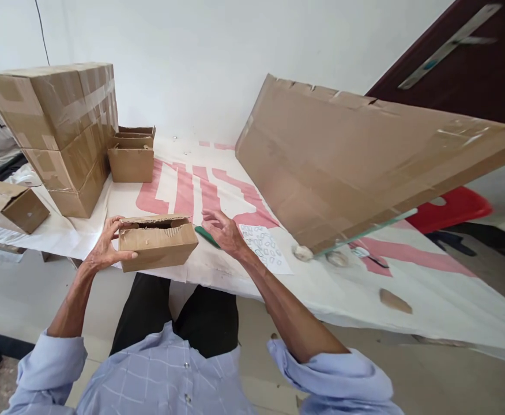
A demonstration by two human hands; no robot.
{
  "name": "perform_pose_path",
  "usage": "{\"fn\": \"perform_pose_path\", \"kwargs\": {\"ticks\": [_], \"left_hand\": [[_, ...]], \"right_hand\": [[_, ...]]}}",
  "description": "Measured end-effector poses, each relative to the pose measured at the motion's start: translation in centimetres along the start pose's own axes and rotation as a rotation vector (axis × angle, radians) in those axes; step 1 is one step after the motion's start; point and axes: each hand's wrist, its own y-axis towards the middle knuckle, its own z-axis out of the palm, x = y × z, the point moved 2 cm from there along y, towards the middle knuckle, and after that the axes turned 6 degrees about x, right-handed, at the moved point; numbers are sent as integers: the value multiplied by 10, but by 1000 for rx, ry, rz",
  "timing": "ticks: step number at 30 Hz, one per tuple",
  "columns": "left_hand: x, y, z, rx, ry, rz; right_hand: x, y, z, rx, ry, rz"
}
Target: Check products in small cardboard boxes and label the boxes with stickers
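A small brown cardboard box (159, 252) rests near the table's front edge, its torn top slot partly gaping. My left hand (106, 248) grips the box's left end, thumb on the front face and fingers at the back. Just beyond the box's right end is my right hand (225, 231), fingers apart and slightly curled, with nothing visible in it. Below those fingers lies a slim green object (206, 236), partly hidden, so its kind is unclear. Beside my right wrist a white sheet of paper (272, 256) with many small drawn outlines lies flat.
Large taped cartons (68, 132) are stacked at the left, with smaller open boxes (131, 164) beside them. Another box (12, 202) lies far left. A big cardboard panel (365, 167) leans at the right, by a red plastic stool (455, 210). A cardboard scrap (395, 301) lies front right.
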Motion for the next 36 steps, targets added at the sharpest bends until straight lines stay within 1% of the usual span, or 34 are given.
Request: {"fn": "perform_pose_path", "kwargs": {"ticks": [3, 5, 7, 10, 13, 19, 23, 27, 31, 33, 36], "left_hand": [[-2, 1, 4, -3, -3, 1], [-3, 2, 6, 4, 2, 1], [-3, 2, 8, 7, 10, 0], [-3, 3, 9, 2, 20, 1], [-5, 2, 10, 6, 31, 10], [-8, 0, 14, 9, 65, 14], [-8, -1, 14, 13, 72, 7], [-7, 0, 13, 8, 61, -5], [-9, 2, 9, 11, 67, -15], [-13, 3, 7, 24, 72, -18], [-20, 2, 2, 45, 80, -29]], "right_hand": [[38, 16, 0, 101, 21, -135], [54, 25, 3, 145, -22, -223], [63, 31, 6, 159, -57, -283], [65, 34, 9, 143, -22, -300], [65, 33, 9, 110, 47, -267], [68, 34, 8, 27, 44, -196], [68, 34, 7, -9, 113, -128], [64, 36, 6, 2, 188, -25], [59, 41, 4, 37, 252, 35], [59, 44, 4, 28, 268, 64], [65, 48, 5, -27, 289, 117]]}}
